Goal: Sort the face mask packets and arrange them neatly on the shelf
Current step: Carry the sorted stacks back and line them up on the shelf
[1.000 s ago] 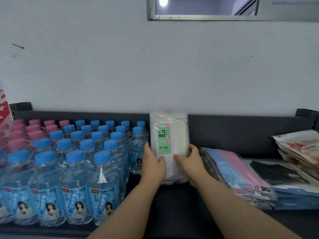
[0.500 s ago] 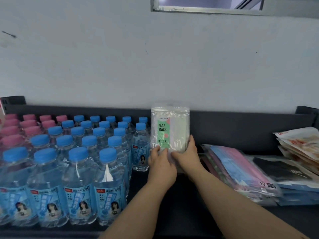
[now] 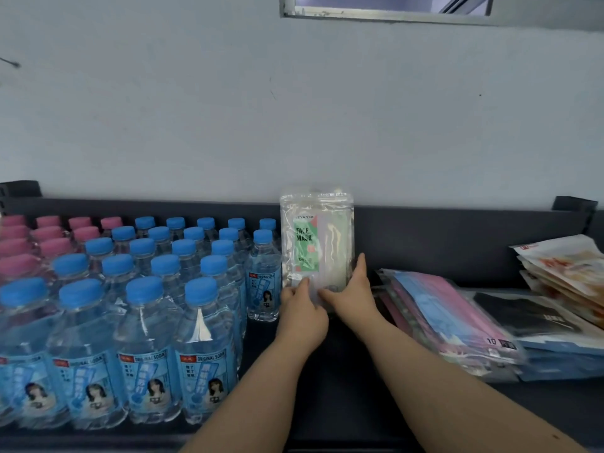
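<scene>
bottles [image 3: 140, 308]: packed rows on the left, just beside the packet.
left hand [image 3: 302, 310]: pinches packet's lower-left corner.
face mask packet [image 3: 317, 240]: upright against shelf [image 3: 441, 237] back rail; likely light, floppy, slick film, so best held by its lower edges.
right hand [image 3: 351, 297]: grips lower-right edge, thumb up the side.
packet pile [image 3: 441, 315]: slumped, to the right.

The clear packet [image 3: 317, 240] carried a green label printed "FACE MASK" in dark capitals, with a small brand line above it too faint to read. The blue-capped bottles [image 3: 147, 358] on the left bore blue labels headed "ORIGINAL SODA", beside a small red tag and larger characters that could not be made out. The pink-and-blue packet [image 3: 457, 315] lying on the right showed the number "10" near its lower corner.
</scene>
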